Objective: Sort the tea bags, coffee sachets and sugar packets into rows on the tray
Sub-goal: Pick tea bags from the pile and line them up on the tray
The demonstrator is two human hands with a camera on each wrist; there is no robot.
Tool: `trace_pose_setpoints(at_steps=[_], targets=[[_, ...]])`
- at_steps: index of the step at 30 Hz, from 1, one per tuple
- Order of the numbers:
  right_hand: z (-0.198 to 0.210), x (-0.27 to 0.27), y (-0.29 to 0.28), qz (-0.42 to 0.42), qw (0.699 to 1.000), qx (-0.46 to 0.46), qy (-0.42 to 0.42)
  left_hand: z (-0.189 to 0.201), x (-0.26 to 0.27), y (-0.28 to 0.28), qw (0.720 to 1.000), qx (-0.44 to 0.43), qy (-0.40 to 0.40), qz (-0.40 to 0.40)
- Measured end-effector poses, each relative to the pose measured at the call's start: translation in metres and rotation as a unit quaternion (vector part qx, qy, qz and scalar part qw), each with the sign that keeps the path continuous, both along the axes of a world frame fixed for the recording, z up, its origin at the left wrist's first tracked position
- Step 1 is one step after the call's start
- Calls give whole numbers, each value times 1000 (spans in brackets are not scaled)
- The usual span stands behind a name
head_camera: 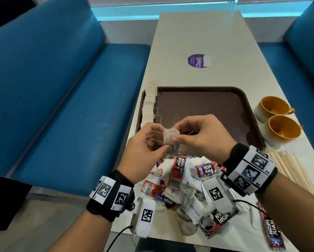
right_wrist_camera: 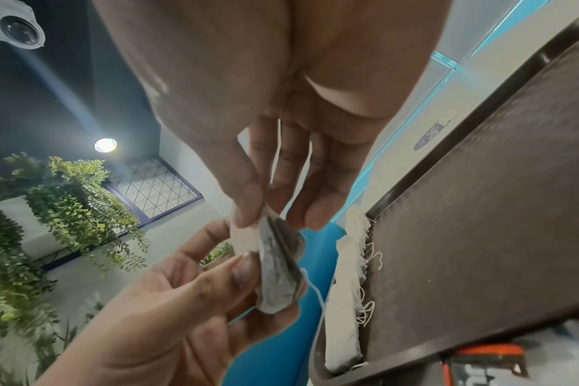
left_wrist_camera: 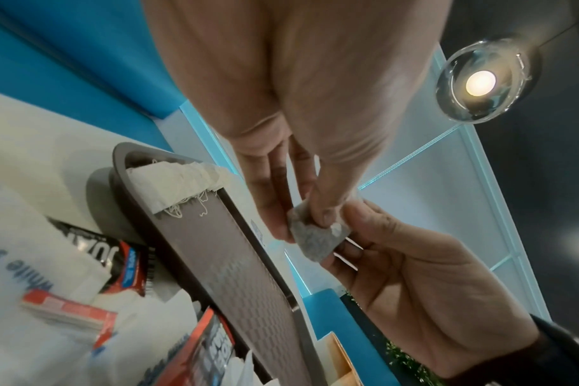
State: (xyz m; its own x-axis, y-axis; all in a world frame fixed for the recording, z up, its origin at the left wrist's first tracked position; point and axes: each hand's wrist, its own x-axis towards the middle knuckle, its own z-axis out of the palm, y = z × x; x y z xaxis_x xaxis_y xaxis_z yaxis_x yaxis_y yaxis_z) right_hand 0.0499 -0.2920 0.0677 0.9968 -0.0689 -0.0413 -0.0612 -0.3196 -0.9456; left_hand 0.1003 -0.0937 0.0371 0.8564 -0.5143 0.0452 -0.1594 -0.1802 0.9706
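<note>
Both hands hold one pale tea bag in the air above the tray's near left corner. My left hand pinches its lower part between thumb and fingers. My right hand pinches its upper edge. In the left wrist view the tea bag sits between both thumbs. In the right wrist view the bag looks folded, and a thin string trails from it. A row of tea bags lies along the left edge of the brown tray. Mixed red coffee sachets and white sugar packets are heaped on the table below my wrists.
Two orange-lined cups stand right of the tray. A fan of wooden stirrers lies near my right wrist. One coffee sachet lies apart at the table's near right. A purple sticker is farther up the table, with blue benches on both sides.
</note>
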Motion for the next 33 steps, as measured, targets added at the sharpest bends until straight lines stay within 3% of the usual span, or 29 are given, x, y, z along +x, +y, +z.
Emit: trace_pose_setpoints(at_steps=[8, 14, 18, 21, 23, 26, 29, 33], targets=[[-14, 24, -5, -30, 998, -51, -10, -4, 28, -6, 1000, -16, -2, 5], [-14, 81, -23, -48, 998, -42, 3, -2, 68, 0, 993, 96, -73, 7], [-16, 126, -41, -76, 995, -62, 5, 7, 72, 7, 959, 232, -105, -125], [-16, 152, -51, -89, 993, -79, 11, 5, 49, 9, 919, 282, -107, -252], [-19, 166, -58, -89, 989, -115, 13, -6, 32, 11, 899, 305, -123, -289], [-29, 178, -64, -83, 982, -168, 20, -28, 15, 13, 900, 341, -123, -244], [-39, 186, -65, -81, 984, -157, 24, -39, 5, 14, 914, 342, -83, -200], [-48, 199, -64, -98, 985, -144, 16, -40, 4, 12, 913, 349, -82, -195]])
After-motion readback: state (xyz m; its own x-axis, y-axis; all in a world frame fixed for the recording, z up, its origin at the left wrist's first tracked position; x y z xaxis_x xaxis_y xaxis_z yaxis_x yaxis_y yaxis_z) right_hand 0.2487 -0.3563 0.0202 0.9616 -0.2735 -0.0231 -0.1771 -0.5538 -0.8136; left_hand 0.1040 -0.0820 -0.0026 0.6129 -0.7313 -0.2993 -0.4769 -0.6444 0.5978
